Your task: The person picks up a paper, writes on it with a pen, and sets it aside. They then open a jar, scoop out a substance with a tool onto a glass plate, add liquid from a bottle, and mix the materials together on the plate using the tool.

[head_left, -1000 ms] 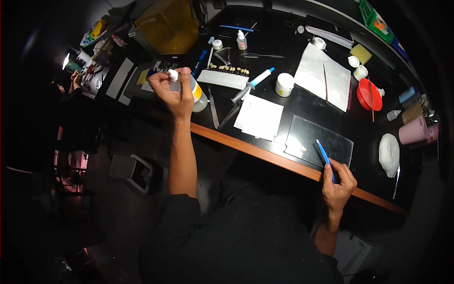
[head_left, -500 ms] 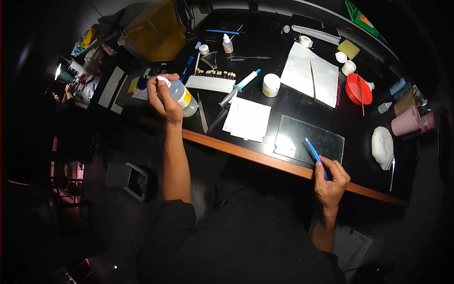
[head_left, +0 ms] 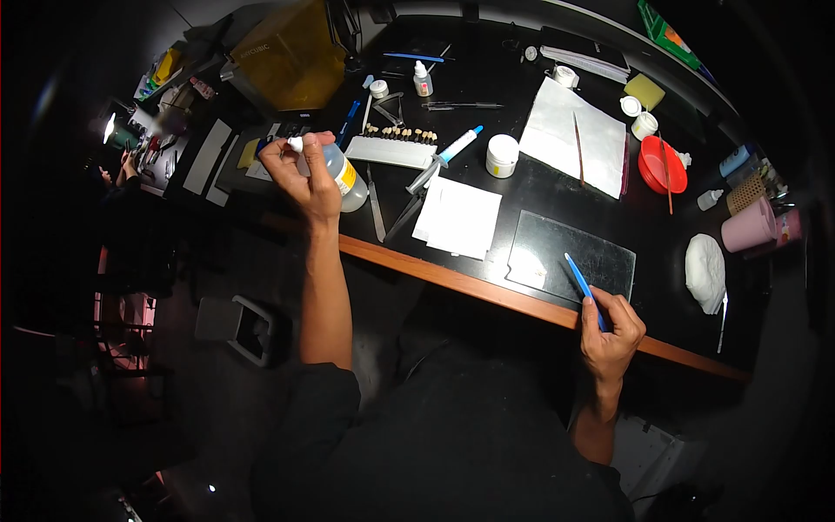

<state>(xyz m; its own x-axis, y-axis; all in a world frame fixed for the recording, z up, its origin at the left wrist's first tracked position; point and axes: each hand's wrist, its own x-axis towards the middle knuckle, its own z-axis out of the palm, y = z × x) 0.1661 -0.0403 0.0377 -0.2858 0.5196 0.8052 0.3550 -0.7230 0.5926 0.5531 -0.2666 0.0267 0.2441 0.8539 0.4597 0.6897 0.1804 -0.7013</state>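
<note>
The right hand (head_left: 613,337) gripped one slim blue tool (head_left: 578,280), fingers hiding its lower end, over one clear glass slab (head_left: 600,257); the left hand (head_left: 304,181) was closed round the white top of one clear, yellow-labelled bottle (head_left: 352,187), obscuring its neck; farther off were one white jar (head_left: 502,158), contents hidden, and one red bowl (head_left: 652,165) crossed by one thin brush (head_left: 668,184).
</note>
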